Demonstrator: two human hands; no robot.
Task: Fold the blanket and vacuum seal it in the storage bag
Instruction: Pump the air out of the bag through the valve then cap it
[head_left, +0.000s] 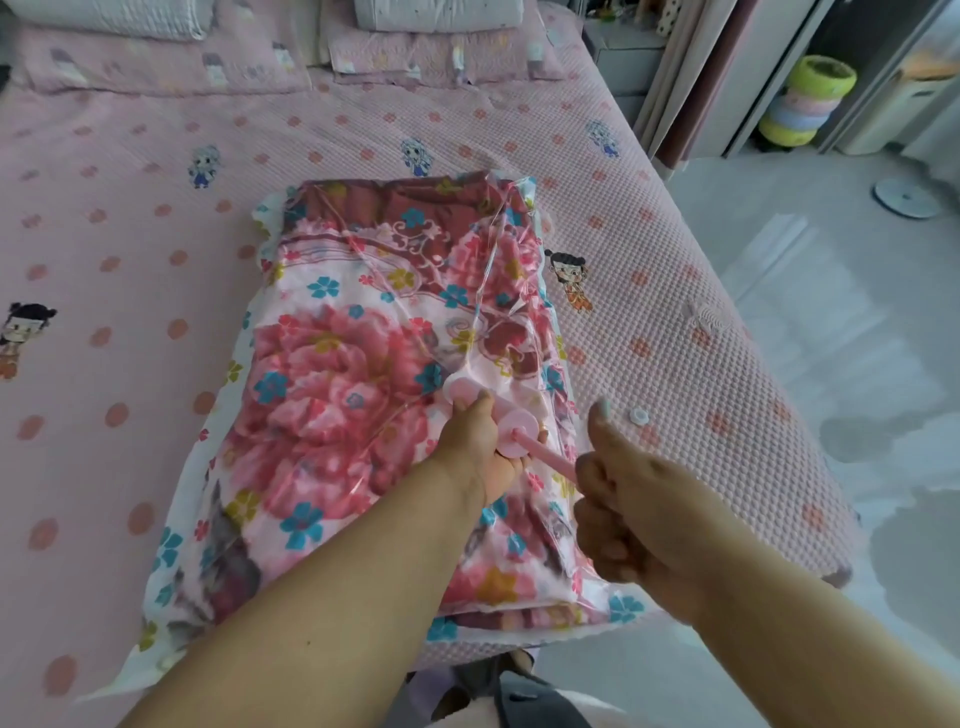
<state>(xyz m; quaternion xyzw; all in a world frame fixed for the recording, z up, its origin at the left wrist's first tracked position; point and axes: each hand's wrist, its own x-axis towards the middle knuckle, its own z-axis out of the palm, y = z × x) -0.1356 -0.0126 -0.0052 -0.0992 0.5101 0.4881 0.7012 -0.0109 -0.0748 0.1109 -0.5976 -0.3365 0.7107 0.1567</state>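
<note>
A folded blanket (332, 364) with big pink flowers lies inside a clear plastic storage bag (171, 566) on the bed. A pink hand pump (506, 421) stands on the bag's valve near the bag's right side. My left hand (480, 441) is wrapped around the pump's barrel. My right hand (628, 499) is closed on the pump's handle, and the pink rod (550, 457) is drawn out toward me. The handle itself is hidden inside my fist. The bag's film is wrinkled over the blanket.
The bed (130, 218) has a pink quilted cover with cartoon figures, and pillows (156, 57) lie at the far end. A small white cap (639, 415) rests on the cover right of the bag. The bed's right edge drops to a pale floor with stacked coloured rings (808, 101).
</note>
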